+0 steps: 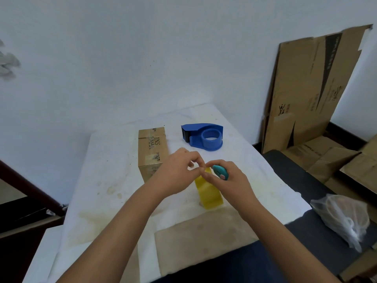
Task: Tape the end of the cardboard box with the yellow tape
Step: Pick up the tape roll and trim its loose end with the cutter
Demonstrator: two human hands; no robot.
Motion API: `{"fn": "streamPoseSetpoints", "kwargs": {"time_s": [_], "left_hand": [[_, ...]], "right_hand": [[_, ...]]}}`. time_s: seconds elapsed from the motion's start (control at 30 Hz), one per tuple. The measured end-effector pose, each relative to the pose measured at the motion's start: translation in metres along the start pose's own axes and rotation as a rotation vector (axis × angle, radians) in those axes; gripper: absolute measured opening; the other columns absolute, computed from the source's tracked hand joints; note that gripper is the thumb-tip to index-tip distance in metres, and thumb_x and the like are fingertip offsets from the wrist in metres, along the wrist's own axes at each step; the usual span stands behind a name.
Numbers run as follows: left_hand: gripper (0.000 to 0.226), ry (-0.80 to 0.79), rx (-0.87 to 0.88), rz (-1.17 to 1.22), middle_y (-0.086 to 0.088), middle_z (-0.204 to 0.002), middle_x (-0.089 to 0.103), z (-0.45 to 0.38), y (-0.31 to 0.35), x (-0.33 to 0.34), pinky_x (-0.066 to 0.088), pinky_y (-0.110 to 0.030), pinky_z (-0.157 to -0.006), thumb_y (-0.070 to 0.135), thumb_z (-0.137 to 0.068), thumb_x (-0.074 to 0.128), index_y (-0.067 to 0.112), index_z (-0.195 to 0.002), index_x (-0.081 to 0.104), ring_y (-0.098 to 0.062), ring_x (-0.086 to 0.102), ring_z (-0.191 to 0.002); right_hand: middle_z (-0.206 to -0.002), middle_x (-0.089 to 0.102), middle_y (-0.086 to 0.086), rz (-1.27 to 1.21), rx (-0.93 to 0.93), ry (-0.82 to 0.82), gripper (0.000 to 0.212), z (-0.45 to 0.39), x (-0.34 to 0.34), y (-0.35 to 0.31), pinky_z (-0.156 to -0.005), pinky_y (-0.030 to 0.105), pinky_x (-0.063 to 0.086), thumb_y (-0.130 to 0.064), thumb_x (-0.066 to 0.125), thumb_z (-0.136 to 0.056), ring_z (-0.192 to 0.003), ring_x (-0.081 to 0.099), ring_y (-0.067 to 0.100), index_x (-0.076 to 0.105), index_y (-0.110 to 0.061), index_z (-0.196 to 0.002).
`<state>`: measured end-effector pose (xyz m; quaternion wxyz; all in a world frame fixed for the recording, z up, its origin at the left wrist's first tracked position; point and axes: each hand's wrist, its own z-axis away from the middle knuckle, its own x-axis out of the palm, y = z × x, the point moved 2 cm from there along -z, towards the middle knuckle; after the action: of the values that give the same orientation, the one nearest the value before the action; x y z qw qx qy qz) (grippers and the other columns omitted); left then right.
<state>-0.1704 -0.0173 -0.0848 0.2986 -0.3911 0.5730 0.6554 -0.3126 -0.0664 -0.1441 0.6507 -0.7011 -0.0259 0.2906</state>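
Note:
A small cardboard box (152,152) lies on the white-covered table (106,180), left of centre, one end facing me. A roll of yellow tape (210,194) stands on edge in front of me. My left hand (175,172) pinches the tape's free end at the top of the roll, between thumb and fingers. My right hand (230,180) holds a small teal cutter (220,171) with a pink button, its tip close to the pinched tape end. Both hands meet just above the roll, to the right of the box.
An empty blue tape dispenser (204,136) lies behind the hands. A beige mat (202,240) covers the table's near edge. Flattened cardboard sheets (310,88) lean against the wall at right, with more cardboard and a plastic bag (344,217) on the dark surface below.

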Motion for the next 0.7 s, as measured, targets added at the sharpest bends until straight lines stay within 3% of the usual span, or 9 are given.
{"fn": "streamPoseSetpoints", "kwargs": {"time_s": [0.1,0.3,0.53,0.7], "left_hand": [[0.005,-0.028,0.027,0.064,0.009,-0.105,0.063,0.001,-0.003,0.003,0.052,-0.024,-0.085,0.028,-0.094,0.059,0.032,-0.097,0.06,-0.007,0.059,-0.097],[0.014,0.038,0.083,0.131,0.014,-0.099,0.066,0.001,-0.007,0.011,0.049,-0.012,-0.083,0.017,-0.092,0.063,0.027,-0.103,0.061,0.001,0.061,-0.09],[0.022,0.117,0.097,0.224,0.012,-0.1,0.07,0.002,-0.014,0.02,0.048,-0.012,-0.085,0.013,-0.091,0.063,0.03,-0.106,0.064,0.003,0.063,-0.094],[0.045,0.194,-0.02,0.556,0.011,-0.104,0.069,0.009,-0.02,0.031,0.053,-0.018,-0.086,0.017,-0.089,0.068,0.037,-0.127,0.053,-0.001,0.066,-0.097]], "right_hand": [[-0.104,0.06,-0.015,-0.089,-0.026,0.017,0.011,-0.003,-0.007,0.0,-0.07,0.007,0.044,-0.036,0.07,-0.084,-0.094,0.058,0.002,0.066,-0.038,-0.094],[-0.101,0.063,-0.012,-0.037,-0.074,-0.029,0.015,-0.013,-0.015,-0.002,-0.071,0.015,0.047,-0.028,0.069,-0.086,-0.086,0.06,0.007,0.069,-0.021,-0.1],[-0.084,0.063,-0.017,-0.021,-0.106,-0.014,0.01,-0.017,-0.013,-0.001,-0.064,0.011,0.042,-0.028,0.067,-0.088,-0.074,0.059,0.003,0.067,-0.025,-0.098],[-0.095,0.066,-0.01,-0.061,-0.106,0.058,0.017,-0.017,-0.017,0.002,-0.068,0.017,0.049,-0.028,0.068,-0.088,-0.084,0.062,0.008,0.063,-0.031,-0.104]]}}
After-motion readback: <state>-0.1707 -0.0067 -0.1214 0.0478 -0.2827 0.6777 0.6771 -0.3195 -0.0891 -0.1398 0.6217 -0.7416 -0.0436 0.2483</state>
